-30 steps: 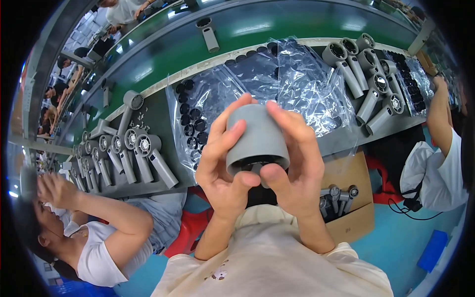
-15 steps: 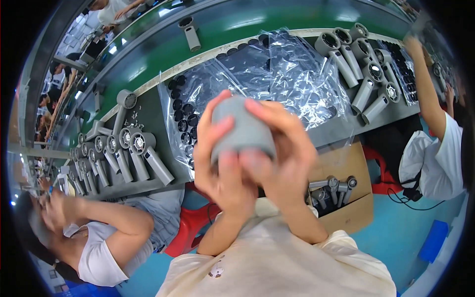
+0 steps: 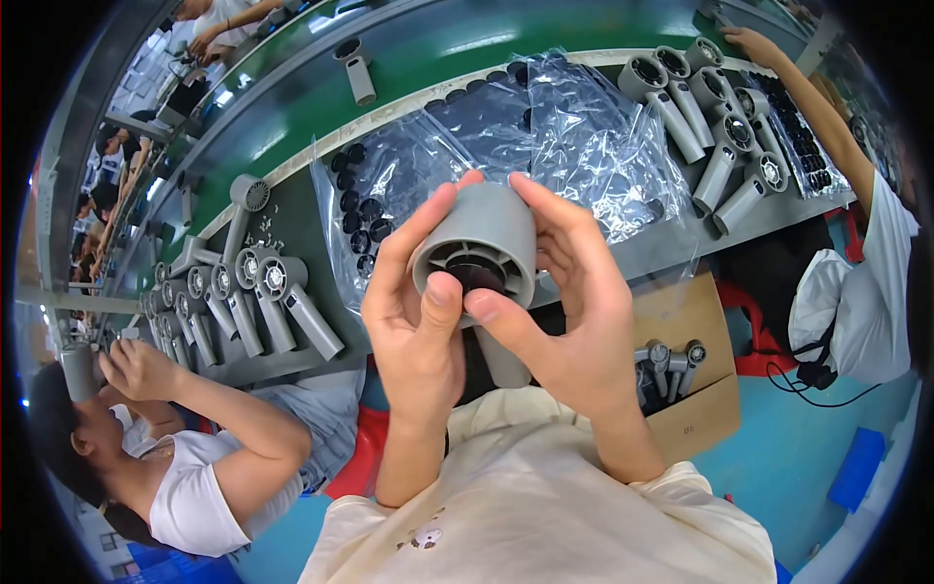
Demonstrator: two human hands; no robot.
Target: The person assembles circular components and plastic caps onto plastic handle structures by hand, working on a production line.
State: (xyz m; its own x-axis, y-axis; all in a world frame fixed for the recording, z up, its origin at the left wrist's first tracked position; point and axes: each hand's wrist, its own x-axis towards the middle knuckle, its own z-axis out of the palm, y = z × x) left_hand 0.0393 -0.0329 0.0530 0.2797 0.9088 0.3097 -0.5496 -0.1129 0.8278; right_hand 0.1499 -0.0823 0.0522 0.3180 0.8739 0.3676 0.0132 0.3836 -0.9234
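Note:
A grey handheld fan point(image 3: 484, 226) is between my two hands in front of my chest. Its round head shows an open, ribbed end with a black disc in the middle, and its handle points down toward my shirt. My left hand point(image 3: 413, 326) curls around the left side of the head, and my right hand point(image 3: 576, 311) around the right side. Both thumbs press at the black disc, side by side. Just beyond the hands, clear plastic sheeting point(image 3: 593, 146) lies over rows of black round discs point(image 3: 370, 211) on the bench.
Several grey handheld fans point(image 3: 233, 292) stand along the bench at left, with more point(image 3: 725, 136) at right. Behind runs a green conveyor belt point(image 3: 428, 58) carrying another fan. A cardboard box point(image 3: 696, 419) of fans sits below right. Co-workers point(image 3: 209, 467) flank me on both sides.
The held fan has tilted so its ribbed end and handle now show, and both thumbs rest on the black disc. A fan on the belt has shifted left. The right co-worker's arm reaches farther out.

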